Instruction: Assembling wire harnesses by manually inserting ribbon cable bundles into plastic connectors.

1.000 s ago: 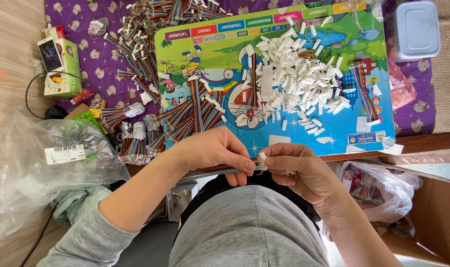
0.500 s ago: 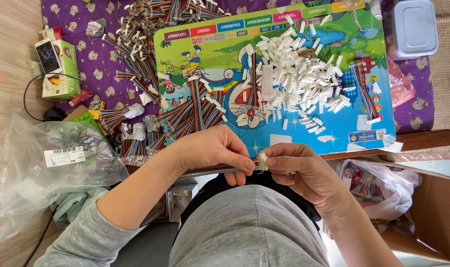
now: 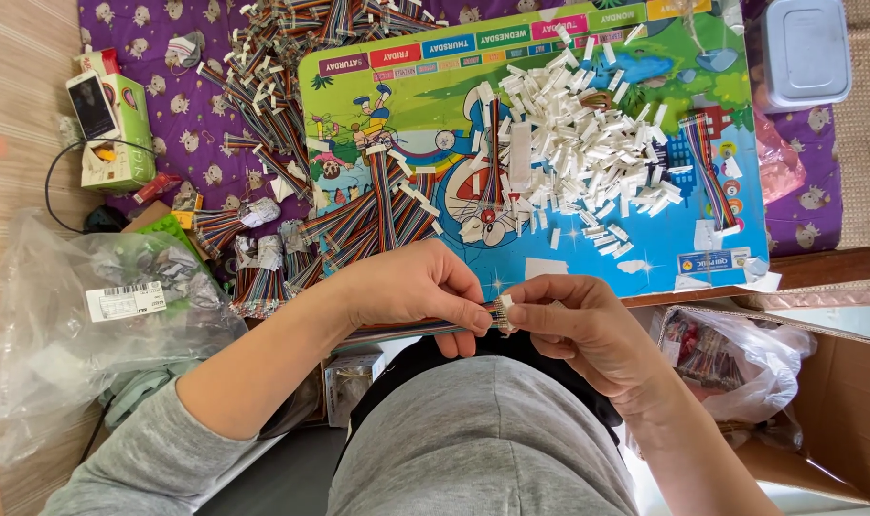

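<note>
My left hand [image 3: 411, 291] pinches a flat multicoloured ribbon cable [image 3: 397, 332] near its end, the cable running left under my palm. My right hand [image 3: 588, 330] holds a small white plastic connector [image 3: 504, 304] against that cable end. Both hands meet just in front of my grey shirt, at the near edge of a colourful cartoon mat [image 3: 549, 143]. A heap of white connectors [image 3: 588, 153] lies in the mat's middle. Bundles of ribbon cables [image 3: 358, 215] spread across the mat's left side.
More ribbon cables [image 3: 282, 57] lie on the purple cloth at the back left. A green box with a phone [image 3: 105, 119] sits far left. A clear plastic bag [image 3: 91, 315] is at left, a cardboard box [image 3: 836, 401] with bags at right, a grey lidded container [image 3: 803, 48] top right.
My hands stay together at the cable end with only small finger movements. The view has shifted slightly.
</note>
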